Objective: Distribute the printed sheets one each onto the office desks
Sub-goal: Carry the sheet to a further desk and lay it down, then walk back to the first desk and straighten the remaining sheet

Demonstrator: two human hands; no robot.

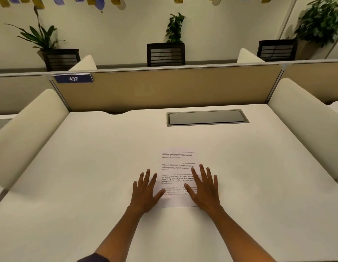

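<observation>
A white printed sheet [176, 167] with several blocks of text lies flat on the cream desk [89, 167], near its middle front. My left hand [145, 188] rests palm down at the sheet's left edge, fingers spread, thumb on the paper. My right hand [204, 186] lies flat over the sheet's right side, fingers apart. Neither hand grips the sheet. Its lower right corner is hidden under my right hand.
A grey cable hatch [207, 117] is set into the desk's back right. Cream side dividers [28, 135] [304, 125] flank the desk, a tan partition [164, 87] with a blue 437 label [73, 78] closes the back. Black chairs [166, 53] and potted plants stand beyond.
</observation>
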